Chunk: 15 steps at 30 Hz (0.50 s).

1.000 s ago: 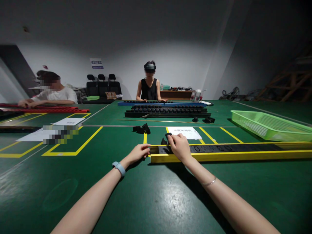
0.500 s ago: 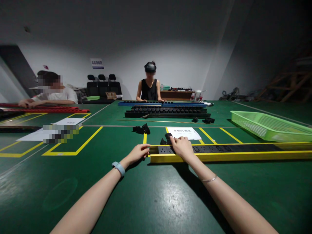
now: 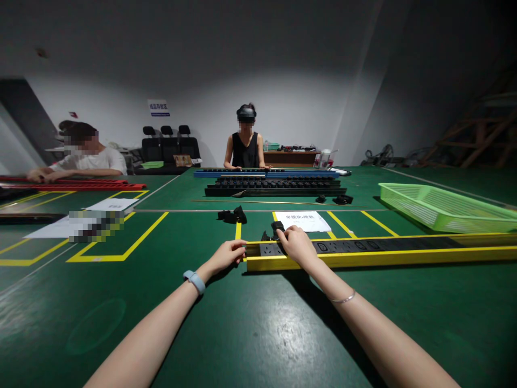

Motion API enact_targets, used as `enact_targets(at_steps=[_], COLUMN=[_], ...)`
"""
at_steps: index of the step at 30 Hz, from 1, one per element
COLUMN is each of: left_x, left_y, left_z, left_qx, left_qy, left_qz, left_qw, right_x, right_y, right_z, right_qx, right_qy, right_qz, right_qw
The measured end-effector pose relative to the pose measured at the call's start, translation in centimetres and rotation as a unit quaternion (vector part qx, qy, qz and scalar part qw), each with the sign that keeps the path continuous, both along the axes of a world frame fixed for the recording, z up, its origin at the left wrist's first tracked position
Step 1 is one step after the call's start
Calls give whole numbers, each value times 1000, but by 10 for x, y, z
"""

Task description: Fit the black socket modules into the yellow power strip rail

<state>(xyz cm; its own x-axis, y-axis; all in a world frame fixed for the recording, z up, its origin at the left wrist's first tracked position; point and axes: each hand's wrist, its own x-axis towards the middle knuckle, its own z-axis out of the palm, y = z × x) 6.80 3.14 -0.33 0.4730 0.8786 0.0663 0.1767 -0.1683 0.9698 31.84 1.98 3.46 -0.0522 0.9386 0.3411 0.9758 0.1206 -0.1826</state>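
At the yellow rail [image 3: 363,260] lying lengthwise across a green desk [image 3: 226,323], we bring both bare hands to the work. Our left hand [image 3: 226,256], with a pale blue band [image 3: 194,282] at its wrist, has its fingers bent against the rail's left end; whether it grips, we cannot tell. Our right hand [image 3: 299,247] reaches over the rail near that end, fingers curled down beside a small black piece [image 3: 277,227] at the rail's far edge; we cannot tell if it is grasped. Black socket modules [image 3: 270,249] sit in the rail's channel, on both sides of the right hand. Just beyond the rail, we see a printed white sheet [image 3: 307,220] and, off its left end, a cluster of black parts [image 3: 239,214]. A light green basket [image 3: 456,223] stands behind the rail's right half. Well beyond the rail, a co-worker in a black sleeveless top [image 3: 246,151] stands at a blue rail [image 3: 299,175], with a black rail [image 3: 274,191] lying nearer us.
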Motion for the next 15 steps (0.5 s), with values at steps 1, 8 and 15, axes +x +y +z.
enact_targets(at_steps=[1, 8, 15], left_x=[0, 0, 0], left_y=[0, 1, 1], left_z=[0, -2, -2], left_qx=[-2, -9, -6], left_qy=[-2, -9, -3], left_qz=[0, 0, 1], left_qw=[1000, 1000, 1000], right_x=[0, 2, 3], right_y=[0, 3, 7], right_z=[-1, -3, -7], right_qx=[3, -17, -25], right_qy=[3, 18, 26], right_qz=[2, 3, -3], right_qw=[1000, 1000, 999])
